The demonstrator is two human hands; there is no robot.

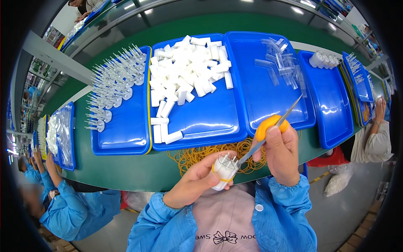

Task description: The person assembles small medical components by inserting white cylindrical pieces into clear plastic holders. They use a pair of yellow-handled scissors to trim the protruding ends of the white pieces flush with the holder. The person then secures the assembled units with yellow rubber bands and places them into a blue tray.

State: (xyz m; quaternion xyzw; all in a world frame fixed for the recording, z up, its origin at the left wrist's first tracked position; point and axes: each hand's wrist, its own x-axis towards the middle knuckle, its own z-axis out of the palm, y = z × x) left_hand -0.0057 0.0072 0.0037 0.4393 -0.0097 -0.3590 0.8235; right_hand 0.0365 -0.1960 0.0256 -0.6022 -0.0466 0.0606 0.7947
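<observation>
Left hand (pixel 197 181) gripping banded white plug bundle (pixel 224 170); right hand (pixel 280 154) clutching orange-handled scissors (pixel 270 126), just below the rubber bands (pixel 210 154).

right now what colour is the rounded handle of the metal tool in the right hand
Orange-yellow handle, seen best in the head view.

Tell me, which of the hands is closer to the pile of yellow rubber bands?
Right. The right hand with the orange-handled tool sits right over the rubber bands; the left hand holds a white plug just below them.
</observation>
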